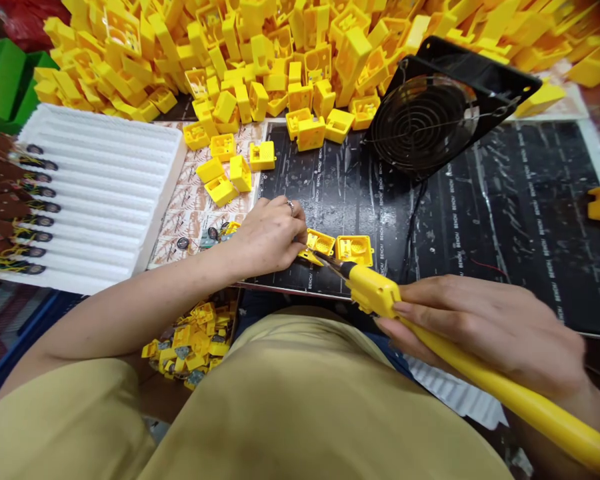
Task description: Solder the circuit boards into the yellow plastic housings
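Note:
My right hand (480, 320) is wrapped around a yellow soldering iron (373, 288), with its black collar and thin metal tip pointing left. The tip reaches a small yellow plastic piece (310, 257) beside my left fingers. My left hand (276, 233), with a ring on one finger, is closed in a pinch at that piece; the fingertips are partly hidden. Just beyond it lies an open yellow case half (321, 241), and to its right another open yellow case (355, 250) rests on the black mat (460, 227).
A large heap of yellow cases (260, 53) fills the back. A black fan (425, 113) stands at back right. On the left, a white ridged foam tray (105, 193) holds wired round parts (40, 220). More yellow pieces (195, 340) lie below the table edge.

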`<state>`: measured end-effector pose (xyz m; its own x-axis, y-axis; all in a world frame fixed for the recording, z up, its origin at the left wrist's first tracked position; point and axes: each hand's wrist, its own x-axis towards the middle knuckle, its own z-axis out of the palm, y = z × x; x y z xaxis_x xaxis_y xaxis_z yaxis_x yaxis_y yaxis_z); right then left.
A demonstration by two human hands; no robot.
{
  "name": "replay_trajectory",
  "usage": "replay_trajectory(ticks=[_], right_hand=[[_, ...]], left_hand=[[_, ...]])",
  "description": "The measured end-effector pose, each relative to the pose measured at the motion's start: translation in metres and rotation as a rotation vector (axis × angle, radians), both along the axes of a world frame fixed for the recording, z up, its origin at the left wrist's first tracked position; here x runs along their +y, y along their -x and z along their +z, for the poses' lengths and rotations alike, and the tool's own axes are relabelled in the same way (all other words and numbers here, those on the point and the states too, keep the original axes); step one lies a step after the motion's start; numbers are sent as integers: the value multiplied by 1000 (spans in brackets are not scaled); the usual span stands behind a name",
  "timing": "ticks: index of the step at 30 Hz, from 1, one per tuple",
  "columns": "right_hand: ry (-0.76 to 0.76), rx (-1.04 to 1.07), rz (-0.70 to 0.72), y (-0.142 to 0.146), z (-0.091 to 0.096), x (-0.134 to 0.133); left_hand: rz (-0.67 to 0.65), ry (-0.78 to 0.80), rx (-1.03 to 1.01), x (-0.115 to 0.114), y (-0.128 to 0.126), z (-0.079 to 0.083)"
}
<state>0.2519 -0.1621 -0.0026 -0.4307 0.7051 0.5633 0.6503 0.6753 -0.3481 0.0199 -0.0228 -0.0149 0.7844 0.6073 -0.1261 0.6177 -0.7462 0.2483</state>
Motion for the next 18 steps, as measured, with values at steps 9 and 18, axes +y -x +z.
replay_trajectory(ticks=[9,18], right_hand=[[-63,-13,29,3,-1,10],[127,-38,-122,-15,-1,-8]], left_hand=[[-8,-24,42,1,-4,5],[-35,-28,162,3,-11,14]])
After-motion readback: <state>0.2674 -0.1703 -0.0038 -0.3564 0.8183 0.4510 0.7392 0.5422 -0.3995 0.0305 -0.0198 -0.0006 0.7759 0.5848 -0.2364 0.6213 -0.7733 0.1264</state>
